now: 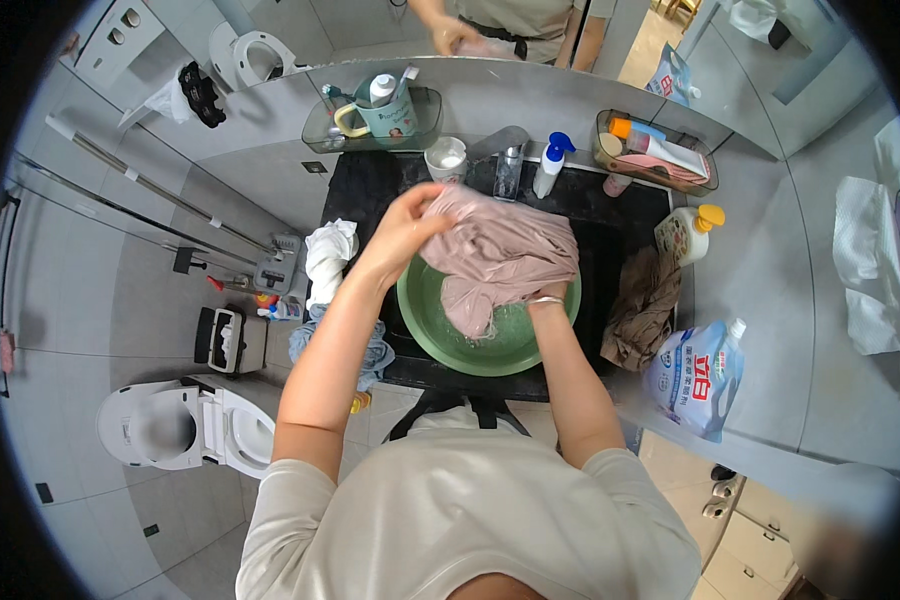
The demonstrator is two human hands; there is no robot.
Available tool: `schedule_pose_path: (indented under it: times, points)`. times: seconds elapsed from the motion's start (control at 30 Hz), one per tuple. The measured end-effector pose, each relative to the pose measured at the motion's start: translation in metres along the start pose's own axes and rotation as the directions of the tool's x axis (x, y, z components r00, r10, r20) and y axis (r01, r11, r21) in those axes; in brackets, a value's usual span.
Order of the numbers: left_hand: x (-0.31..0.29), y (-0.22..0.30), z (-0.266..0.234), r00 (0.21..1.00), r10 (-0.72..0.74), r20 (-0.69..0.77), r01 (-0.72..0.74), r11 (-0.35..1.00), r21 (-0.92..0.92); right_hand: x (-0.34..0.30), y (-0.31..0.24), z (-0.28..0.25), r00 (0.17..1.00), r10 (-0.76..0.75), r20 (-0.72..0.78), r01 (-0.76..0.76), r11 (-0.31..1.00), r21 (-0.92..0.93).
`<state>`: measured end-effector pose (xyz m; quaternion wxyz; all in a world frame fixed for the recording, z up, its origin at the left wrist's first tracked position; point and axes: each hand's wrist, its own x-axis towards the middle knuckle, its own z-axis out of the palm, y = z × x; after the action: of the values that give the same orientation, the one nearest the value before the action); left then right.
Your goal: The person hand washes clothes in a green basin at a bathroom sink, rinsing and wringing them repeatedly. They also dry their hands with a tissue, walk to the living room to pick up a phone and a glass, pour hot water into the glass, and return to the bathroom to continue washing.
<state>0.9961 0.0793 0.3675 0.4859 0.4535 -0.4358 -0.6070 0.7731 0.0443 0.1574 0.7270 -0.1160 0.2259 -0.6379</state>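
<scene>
A wet dusty-pink garment [505,245] is bunched above a green basin [440,350]. My left hand [410,225] grips its upper left part, thumb on top and fingers folded over the fabric. Under the right end of the garment is my right hand [550,293], holding it from below; most of its fingers are hidden by the cloth. A loose fold hangs into the basin, where some water shows. There is a bracelet on my right wrist.
Behind the basin stand a faucet [508,172], a white cup [446,158] and a blue-topped pump bottle [550,165]. A brown cloth [642,310], a yellow-topped bottle [688,233] and a detergent pouch [697,378] lie to the right. White cloth [330,262] and blue cloth [375,357] are left.
</scene>
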Motion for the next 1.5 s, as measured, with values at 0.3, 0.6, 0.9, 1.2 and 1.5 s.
schedule_pose_path:
  times: [0.3,0.6,0.9,1.2,1.5]
  points:
    - [-0.028,-0.141,-0.022,0.824,-0.539,0.176,0.567,0.782,-0.258,-0.027,-0.002,-0.021,0.992,0.108,0.063,-0.11,0.994,0.027]
    - [-0.018,-0.139,-0.002,0.93,-0.359,0.075,0.319,0.69,-0.649,-0.063,-0.005,0.021,0.877,0.474,-0.077,-0.461,0.876,0.143]
    - [-0.029,-0.091,0.035,0.88,0.371,0.296,-0.454,0.471,0.756,-0.106,-0.022,0.075,0.697,0.7,0.157,-0.716,0.67,0.193]
    - [-0.069,-0.1,0.057,0.718,0.252,0.649,-0.68,0.054,0.731,-0.101,0.011,0.045,0.68,0.655,0.33,-0.732,0.577,0.363]
    - [-0.034,-0.073,0.005,0.926,0.347,-0.15,-0.318,0.93,0.187,-0.098,0.014,0.05,0.758,0.613,0.223,-0.652,0.711,0.263]
